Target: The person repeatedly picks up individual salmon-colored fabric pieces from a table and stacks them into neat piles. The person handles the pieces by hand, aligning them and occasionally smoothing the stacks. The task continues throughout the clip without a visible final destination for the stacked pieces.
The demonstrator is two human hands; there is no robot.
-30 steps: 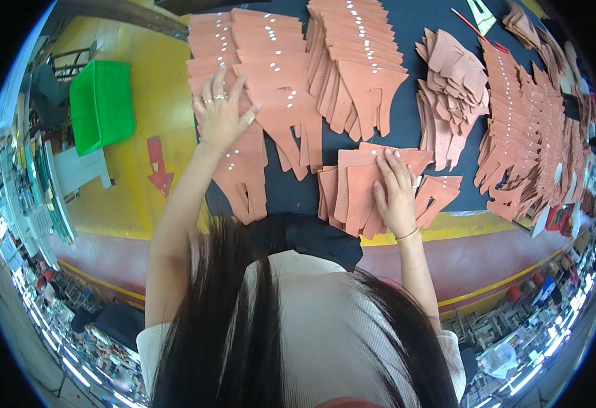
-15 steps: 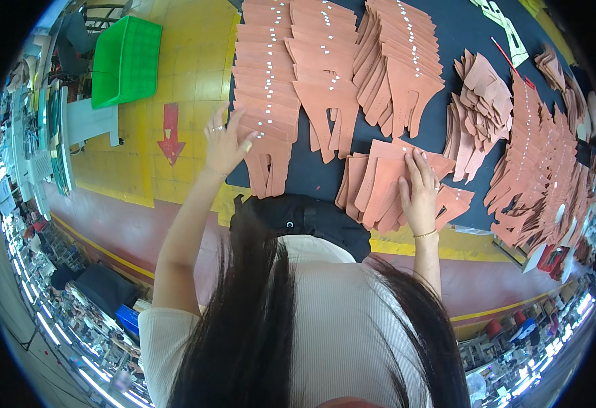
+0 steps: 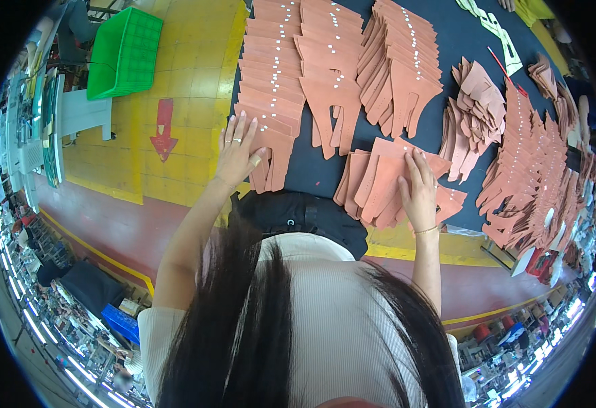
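Several flat, reddish-brown leather-like cut pieces lie overlapped in a long row [image 3: 270, 75] at the left edge of the dark table, each with small white marks and a slotted end. My left hand [image 3: 238, 153] lies on the left edge of the nearest piece in this row, fingers stretched out, palm partly beyond the edge. At the table's front, my right hand [image 3: 418, 192] rests with fingers extended on a smaller fanned stack [image 3: 381, 178] of similar pieces. That hand covers part of the stack. Neither hand grips anything I can see.
Two more rows, a middle row [image 3: 332, 85] and a right one [image 3: 406, 75], run away from me. Farther right lie a jumbled pile [image 3: 478, 109] and a large bundle [image 3: 515, 170]. Pale templates [image 3: 498, 34] lie at the back. A green crate [image 3: 124, 54] stands left of the table.
My left hand has come down and right onto the near end of the left row, its fingers now closer together. My right hand stays on its stack. The view has shifted slightly.
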